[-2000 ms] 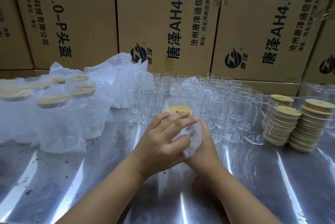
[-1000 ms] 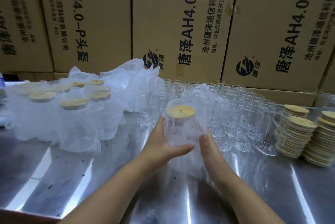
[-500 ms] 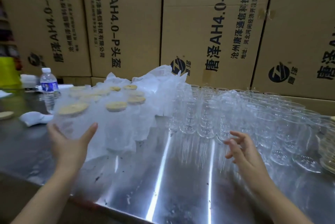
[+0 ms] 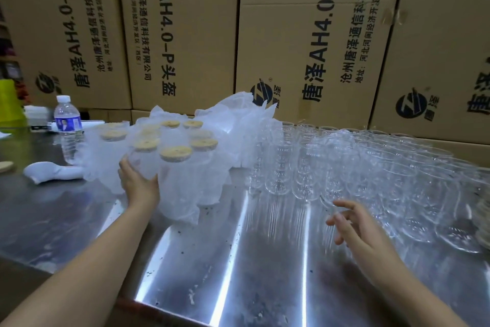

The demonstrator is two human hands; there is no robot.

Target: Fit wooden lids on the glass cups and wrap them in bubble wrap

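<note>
Filling the back of your view, a wall of printed cardboard boxes [image 4: 185, 22] runs past both side edges and the top. Below it the steel table [image 4: 265, 260] stretches across, streaked with glare and dotted with dark specks; its near edge shows only at the lower left.

On the right half stand the bare glass cups [image 4: 344, 162] in tight rows. Their clear walls overlap so much that you cannot count them, and the rows run out of frame at the right. There a blurred stack at the edge [image 4: 484, 210] is too cut off to name.

Left of centre sits the cluster of wrapped cups [image 4: 201, 167], each in cloudy bubble wrap with a wooden lid on top. The wrap hides their bases.

Your left hand [image 4: 139, 183] grasps the wrapped cup [image 4: 143, 162] at the near left of that cluster, thumb on one side and fingers round the other. Whether this cup rests on the table is hidden by your hand and the wrap.

Your right hand [image 4: 355, 223] hovers released above the table, fingers spread and slightly bent, near the front cups but touching none.

Further left stand a water bottle [image 4: 68, 125], partly behind the wrap, and a white crumpled wad [image 4: 50, 171]. A yellow-green shape [image 4: 8, 101] and a lone wooden lid [image 4: 5, 166] are clipped by the left edge.
</note>
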